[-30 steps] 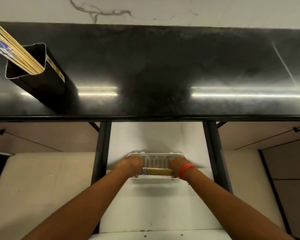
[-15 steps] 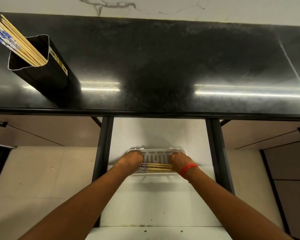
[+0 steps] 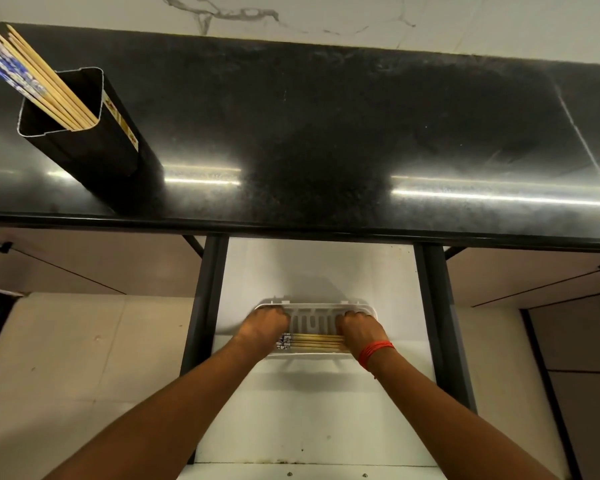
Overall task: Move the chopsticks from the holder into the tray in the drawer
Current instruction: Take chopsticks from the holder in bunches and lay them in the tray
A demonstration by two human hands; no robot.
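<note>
Two hands: the left hand [image 3: 265,325] and right hand [image 3: 359,329] are both reaching down into the open drawer [image 3: 319,410], one at each end of the white tray [image 3: 312,308].
Left hand: it is curling over the patterned ends of the chopsticks in the tray [image 3: 314,342]; whether it is pinching them or only pressing on them cannot be told.
Right hand: it is resting knuckles-up on the plain ends, with a red thread band [image 3: 374,353] on the wrist; its fingers are hidden, so a grip cannot be told.
Moved sticks: several are lying flat and side by side along the near edge of the tray, across its slotted floor.
Sticks left to move: a bunch of chopsticks in the holder [image 3: 39,76] is leaning out toward the far left of the black holder [image 3: 94,147], which is standing at the left end of the dark desk [image 3: 326,133].
Progress: judging by that bunch, the job is looking only partly done.
Handling: the sticks are looking thin, stiff and light, likely smooth, so they are apt to roll or fan apart.
Where to hold: pinching a few together near the raised upper ends, then supporting both ends while lowering, is seeming the safest way.
</note>
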